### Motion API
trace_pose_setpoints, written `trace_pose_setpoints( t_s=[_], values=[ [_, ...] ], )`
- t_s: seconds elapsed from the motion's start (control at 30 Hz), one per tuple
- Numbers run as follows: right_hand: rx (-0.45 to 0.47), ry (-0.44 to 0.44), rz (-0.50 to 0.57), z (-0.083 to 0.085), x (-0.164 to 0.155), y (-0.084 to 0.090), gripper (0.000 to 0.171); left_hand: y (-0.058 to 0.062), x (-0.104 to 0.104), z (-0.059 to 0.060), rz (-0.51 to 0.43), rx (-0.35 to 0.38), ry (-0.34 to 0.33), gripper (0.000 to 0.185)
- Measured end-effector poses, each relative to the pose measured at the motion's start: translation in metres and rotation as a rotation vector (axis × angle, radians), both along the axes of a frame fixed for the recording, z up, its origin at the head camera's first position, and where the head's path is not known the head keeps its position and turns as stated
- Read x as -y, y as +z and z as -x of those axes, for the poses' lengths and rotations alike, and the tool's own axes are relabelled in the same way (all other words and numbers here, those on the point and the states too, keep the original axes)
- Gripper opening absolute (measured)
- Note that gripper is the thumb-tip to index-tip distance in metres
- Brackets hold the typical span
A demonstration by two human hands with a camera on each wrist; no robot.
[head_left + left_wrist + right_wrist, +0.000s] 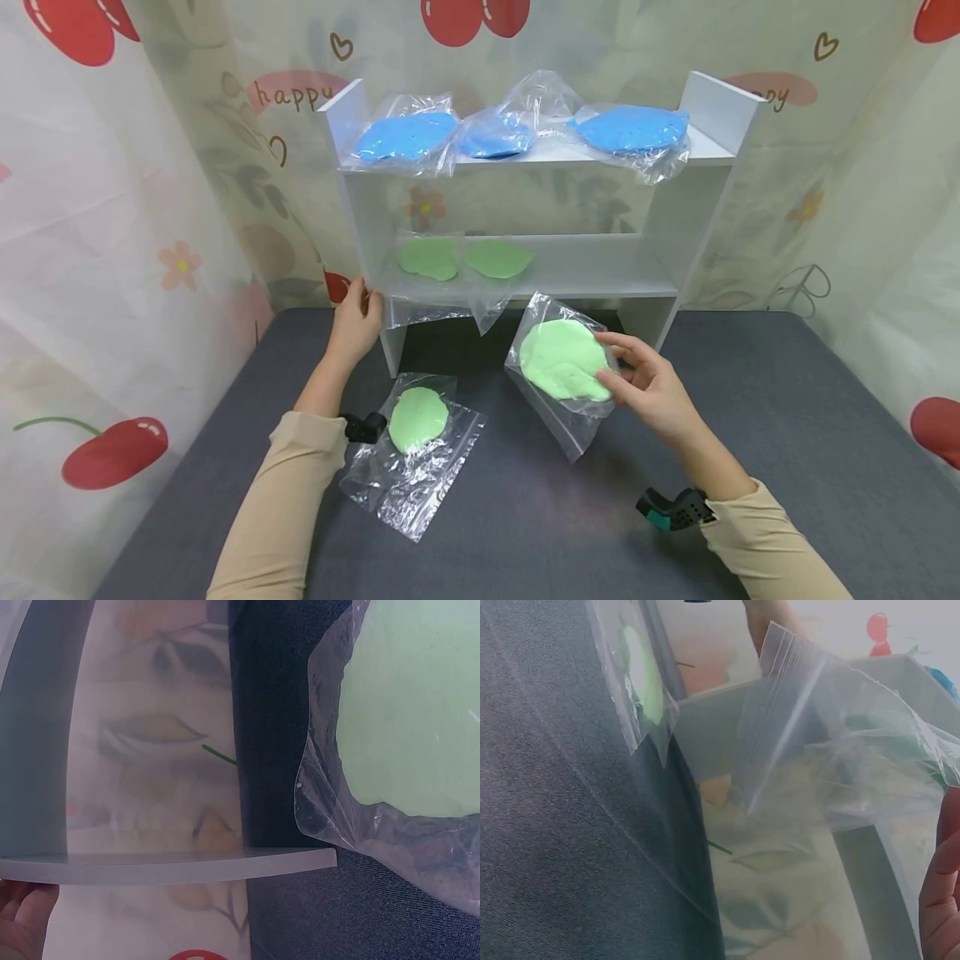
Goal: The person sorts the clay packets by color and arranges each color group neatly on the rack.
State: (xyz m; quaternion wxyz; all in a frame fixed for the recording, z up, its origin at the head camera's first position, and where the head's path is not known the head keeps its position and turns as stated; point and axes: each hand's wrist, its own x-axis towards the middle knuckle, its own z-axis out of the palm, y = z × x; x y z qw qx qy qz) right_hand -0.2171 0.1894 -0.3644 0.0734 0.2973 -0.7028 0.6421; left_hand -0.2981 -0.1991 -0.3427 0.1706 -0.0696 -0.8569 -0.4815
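My right hand [611, 360] pinches a clear zip bag [564, 360] with a flat light-green dough disc inside and holds it tilted just above the grey table, in front of the white shelf unit [660, 225]. The right wrist view shows that held bag [840, 750] close up beside one finger [941, 885]. My left hand [362, 307] grips the shelf unit's left side panel; only its edge [19, 915] shows under a white board [172, 866]. A second bag of green dough [418, 419] lies flat on the table by my left forearm.
Three bags of blue dough [517, 133] lie on the top shelf. Two bags of green dough [465, 260] sit on the middle shelf, their plastic hanging over the edge. Printed curtains enclose the grey table [787, 433] on three sides.
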Motion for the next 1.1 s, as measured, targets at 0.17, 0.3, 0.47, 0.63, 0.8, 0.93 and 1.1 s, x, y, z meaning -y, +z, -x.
trace_pose_setpoints(
  t_s=[0.17, 0.3, 0.47, 0.63, 0.8, 0.93, 1.1],
  values=[
    [-0.017, -0.036, 0.038, -0.002, -0.002, 0.004, 0.044, 0.0, 0.0, 0.0, 0.001, -0.001, 0.005, 0.044],
    [-0.023, -0.062, 0.064, -0.001, -0.002, 0.009, 0.045, 0.0, 0.0, 0.0, 0.003, -0.002, 0.005, 0.044],
    [-0.019, -0.086, 0.095, -0.001, -0.002, 0.017, 0.045, 0.0, 0.0, 0.001, 0.005, -0.004, 0.0, 0.044],
    [-0.02, -0.094, 0.13, -0.001, -0.003, 0.026, 0.045, -0.001, 0.001, 0.001, 0.01, -0.007, -0.005, 0.045],
    [-0.047, -0.045, 0.211, -0.001, -0.005, 0.032, 0.044, -0.002, 0.001, 0.001, 0.016, -0.008, -0.003, 0.045],
    [-0.08, 0.008, 0.293, 0.001, -0.008, 0.036, 0.045, -0.002, 0.001, 0.001, 0.014, -0.006, -0.005, 0.045],
    [-0.109, 0.005, 0.347, 0.002, -0.011, 0.039, 0.048, -0.002, 0.001, 0.002, 0.016, -0.01, -0.006, 0.044]
  ],
)
